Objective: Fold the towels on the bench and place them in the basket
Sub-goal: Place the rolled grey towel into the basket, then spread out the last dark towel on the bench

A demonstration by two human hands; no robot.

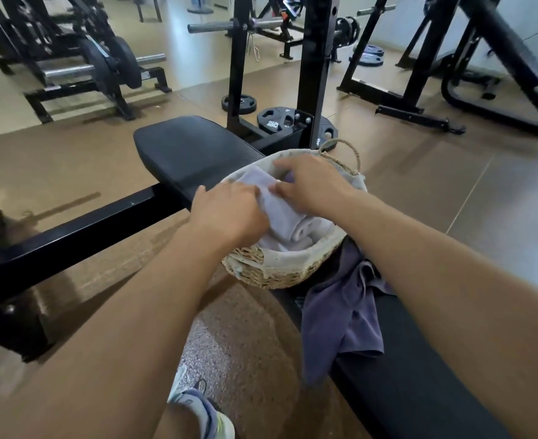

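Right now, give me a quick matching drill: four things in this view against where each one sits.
Things:
1. light folded towel
2. dark purple towel
3. basket
4. weight plates

Places:
A. flat on the floor by the rack post
B. crumpled on the bench, hanging over its edge
C. standing on the bench
D. inside the basket, under both hands

Pairs: 1-D, 2-B, 3-C, 4-A. The left hand and right hand both press on the light towel.

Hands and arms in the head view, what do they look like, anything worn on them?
Both arms are bare as far as the frame shows: no sleeves, gloves or watch in sight. The left hand and right hand show no rings or markings that I can make out, though the picture is slightly blurred.
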